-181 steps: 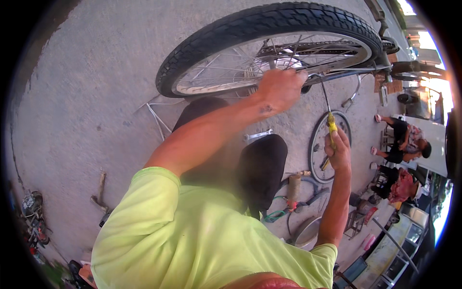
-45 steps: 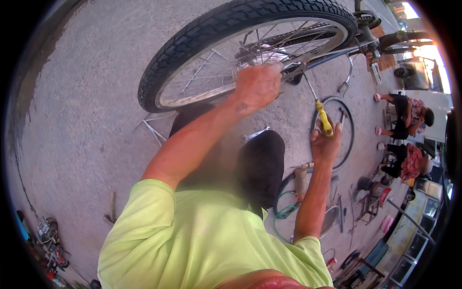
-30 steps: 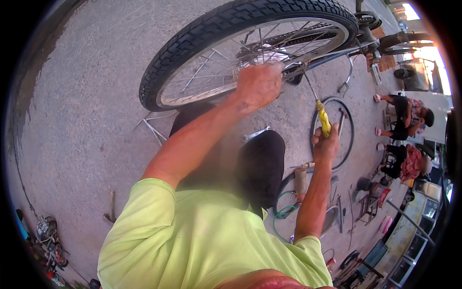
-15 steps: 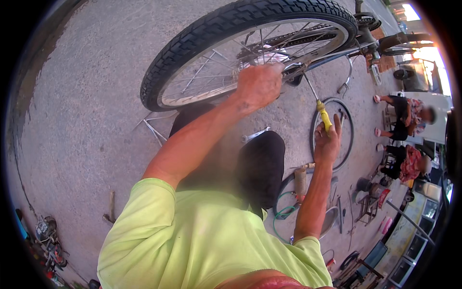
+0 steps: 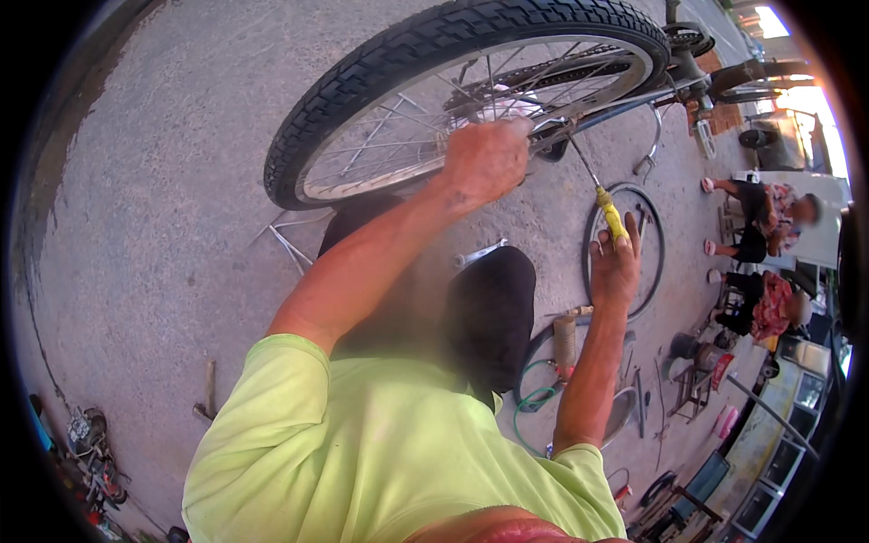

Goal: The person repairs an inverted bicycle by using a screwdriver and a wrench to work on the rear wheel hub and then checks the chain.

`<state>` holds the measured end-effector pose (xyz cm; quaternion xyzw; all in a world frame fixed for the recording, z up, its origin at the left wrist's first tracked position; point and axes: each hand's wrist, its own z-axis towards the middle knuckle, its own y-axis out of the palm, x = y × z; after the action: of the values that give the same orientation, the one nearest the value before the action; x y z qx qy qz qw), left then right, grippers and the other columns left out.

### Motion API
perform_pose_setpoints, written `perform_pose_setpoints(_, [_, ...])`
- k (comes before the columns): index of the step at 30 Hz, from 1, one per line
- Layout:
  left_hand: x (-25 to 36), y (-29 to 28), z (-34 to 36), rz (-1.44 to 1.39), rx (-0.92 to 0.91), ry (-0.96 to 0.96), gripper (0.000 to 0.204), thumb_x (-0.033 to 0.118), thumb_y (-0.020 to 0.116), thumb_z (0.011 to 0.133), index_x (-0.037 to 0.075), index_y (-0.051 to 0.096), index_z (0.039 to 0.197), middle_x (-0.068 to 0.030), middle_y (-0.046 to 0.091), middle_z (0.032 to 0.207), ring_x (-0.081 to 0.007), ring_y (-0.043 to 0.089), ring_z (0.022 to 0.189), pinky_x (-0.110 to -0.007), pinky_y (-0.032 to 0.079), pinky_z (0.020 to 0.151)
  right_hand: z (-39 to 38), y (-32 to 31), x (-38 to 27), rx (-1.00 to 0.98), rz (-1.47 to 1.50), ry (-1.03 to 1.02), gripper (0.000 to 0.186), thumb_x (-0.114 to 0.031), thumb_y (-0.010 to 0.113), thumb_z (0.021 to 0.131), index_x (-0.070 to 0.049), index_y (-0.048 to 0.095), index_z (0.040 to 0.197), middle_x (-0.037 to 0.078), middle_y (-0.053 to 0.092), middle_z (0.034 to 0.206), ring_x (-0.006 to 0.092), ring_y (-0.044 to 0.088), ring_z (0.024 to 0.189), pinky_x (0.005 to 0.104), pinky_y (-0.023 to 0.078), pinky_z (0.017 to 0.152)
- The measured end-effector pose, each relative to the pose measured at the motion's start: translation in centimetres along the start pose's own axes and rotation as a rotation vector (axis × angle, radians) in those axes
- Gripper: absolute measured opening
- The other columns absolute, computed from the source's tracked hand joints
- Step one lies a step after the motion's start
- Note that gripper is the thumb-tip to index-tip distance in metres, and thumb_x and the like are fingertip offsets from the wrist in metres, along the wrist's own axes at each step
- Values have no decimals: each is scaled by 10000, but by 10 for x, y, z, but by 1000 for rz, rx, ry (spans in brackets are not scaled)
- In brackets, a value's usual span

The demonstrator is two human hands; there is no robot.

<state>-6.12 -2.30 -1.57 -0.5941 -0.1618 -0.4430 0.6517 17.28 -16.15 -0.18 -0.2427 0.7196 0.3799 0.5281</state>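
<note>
A bicycle wheel (image 5: 362, 88) with a knobbly black tyre and silver rim is before me, part of a bicycle lying back to the right. Beside its hub, my left hand (image 5: 487, 161) is closed with the knuckles up; what it grips is hidden behind the fingers. A screwdriver (image 5: 610, 214) with a yellow handle slants from my right hand (image 5: 616, 262) towards the frame end near the hub. That hand holds the butt of the handle, forefinger stretched along it. The screwdriver's tip meets the metal parts close to the left hand; the exact contact is too small to tell.
A wrench (image 5: 481, 253) lies beside my knee. To the right are a loose tyre (image 5: 662, 258), a coil-like cylinder (image 5: 565, 344), a green hose (image 5: 518, 418) and scattered tools. Two people (image 5: 769, 217) sit farther right. A hammer (image 5: 209, 389) lies at the lower left.
The screwdriver handle and my right hand have shifted very slightly. My left hand stays closed at the hub, and the wheel looks the same.
</note>
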Motion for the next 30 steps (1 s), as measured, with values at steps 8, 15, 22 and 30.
perform_pose_setpoints(8, [1, 2, 0, -11, 15, 15, 292, 215, 570, 922, 123, 688, 1172, -183, 717, 895, -411, 683, 836, -531, 525, 747, 29, -64, 18, -138, -75, 39, 466, -279, 573, 1035, -13, 488, 1407, 91, 662, 1022, 161, 638, 827, 300, 523, 692])
perform_pose_setpoints(15, [1, 0, 0, -12, 5, 2, 284, 220, 558, 927, 114, 683, 1159, -186, 714, 904, -415, 681, 839, -534, 524, 750, 19, -44, 5, -173, 104, 154, 449, -311, 551, 1043, -22, 500, 1383, 94, 622, 1002, 159, 592, 813, 302, 497, 692])
perform_pose_setpoints(22, [0, 0, 0, -9, -7, 5, 274, 238, 547, 933, 100, 676, 1132, -197, 709, 909, -426, 676, 845, -539, 522, 759, 10, -16, 13, 6, -61, -158, 448, -394, 529, 1046, 5, 584, 1243, 97, 634, 824, 168, 589, 696, 282, 463, 593])
perform_pose_setpoints(30, [3, 3, -1, -16, 114, 75, 107, 178, 564, 897, 79, 605, 898, -172, 688, 777, -403, 682, 742, -529, 529, 656, 29, -64, 14, -192, -139, 94, 419, -249, 551, 1038, 24, 512, 1354, 125, 659, 993, 167, 627, 795, 273, 498, 711])
